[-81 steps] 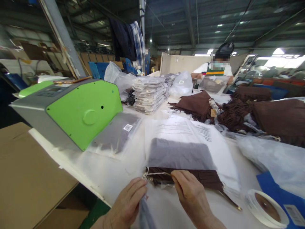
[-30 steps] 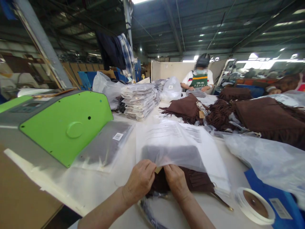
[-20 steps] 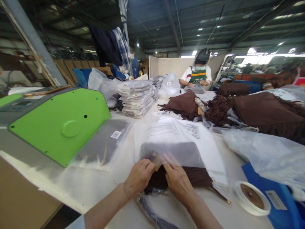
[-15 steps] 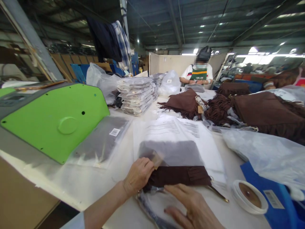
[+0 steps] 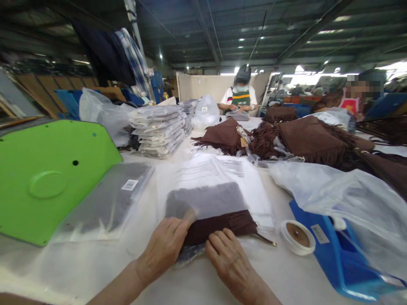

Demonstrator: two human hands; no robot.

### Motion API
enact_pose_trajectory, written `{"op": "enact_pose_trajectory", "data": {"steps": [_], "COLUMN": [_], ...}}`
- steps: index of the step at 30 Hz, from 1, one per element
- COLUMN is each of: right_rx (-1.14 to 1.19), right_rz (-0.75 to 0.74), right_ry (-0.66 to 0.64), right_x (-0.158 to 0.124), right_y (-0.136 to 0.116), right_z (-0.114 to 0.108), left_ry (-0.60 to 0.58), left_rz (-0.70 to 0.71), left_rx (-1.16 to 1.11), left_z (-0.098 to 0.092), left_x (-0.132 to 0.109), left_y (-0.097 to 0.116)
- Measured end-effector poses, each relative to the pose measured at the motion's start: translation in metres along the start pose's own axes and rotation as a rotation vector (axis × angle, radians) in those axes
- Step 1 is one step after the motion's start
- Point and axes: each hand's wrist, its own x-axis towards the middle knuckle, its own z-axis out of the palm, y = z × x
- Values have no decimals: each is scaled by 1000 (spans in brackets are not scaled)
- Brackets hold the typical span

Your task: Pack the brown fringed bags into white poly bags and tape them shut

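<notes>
Now that the strap [image 5: 191, 256] lies nearer the bag [image 5: 218, 226], less trails: left hand [image 5: 165, 240] grips bag, right hand [image 5: 229, 259] touches, hold unclear.

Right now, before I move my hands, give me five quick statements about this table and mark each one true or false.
1. Your left hand is at the left end of the brown fringed item. True.
2. The brown fringed item is completely covered by the clear bag. False: its near part shows uncovered.
3. A barcode label is on the flat bag beside the green machine. True.
4. The white ring-shaped roll lies between your hands. False: it lies to the right of your right hand.
5. The co-worker across the table wears an all-red apron. False: the apron is mainly green.
</notes>
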Motion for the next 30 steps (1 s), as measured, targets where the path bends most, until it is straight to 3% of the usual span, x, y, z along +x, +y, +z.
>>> {"op": "enact_pose_trajectory", "data": {"steps": [6,8,12,16,22,30], "right_rx": [103,99,-12,14,79,258], "right_rz": [156,241,554,690,847,870], "right_ry": [71,126,254,156,-63,-279], "right_x": [-8,-18,-41,-41,-9,-11], "right_y": [5,18,62,95,109,120], "right_z": [-9,-20,-26,-13,2,-12], "left_ry": [-142,-148,-137,-116,-86,-161], "left_rz": [91,92,166,257,260,165], "left_rx": [43,66,125,153,206,358], "left_z": [8,17,36,53,66,63], "left_x": [19,25,31,29,30,36], "left_y": [29,38,58,72,71,65]}}
